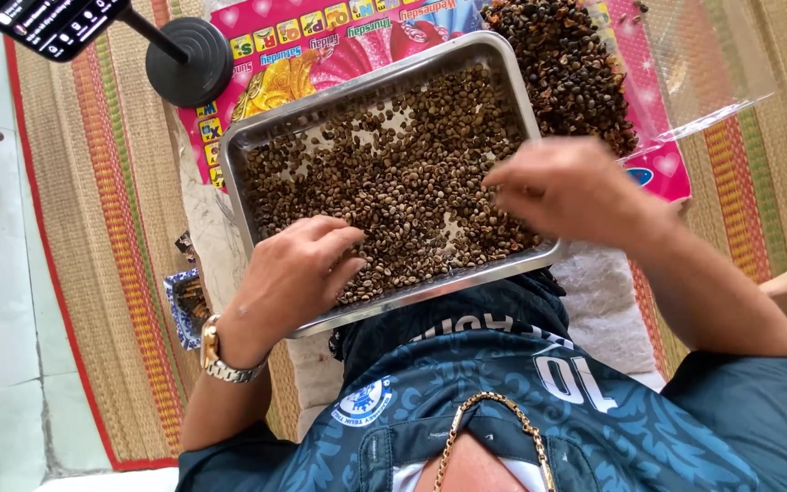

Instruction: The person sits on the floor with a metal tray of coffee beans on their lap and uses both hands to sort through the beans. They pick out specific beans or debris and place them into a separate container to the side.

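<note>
Both hands, L [298, 273] & R [562, 187], in metal tray [257, 128] w/ brown seeds [403, 182], maybe pinching.

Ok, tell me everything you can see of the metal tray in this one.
The metal tray is a shallow rectangular pan, silvery and shiny like steel, with rounded corners and a low raised rim. It sits tilted across the picture, resting on the person's lap and a bright pink printed sheet. Small brown beans cover most of its floor, with bare metal showing in patches. The left hand lies on the beans near the front rim; the right hand hovers over the tray's right end, fingers pinched together.
</note>
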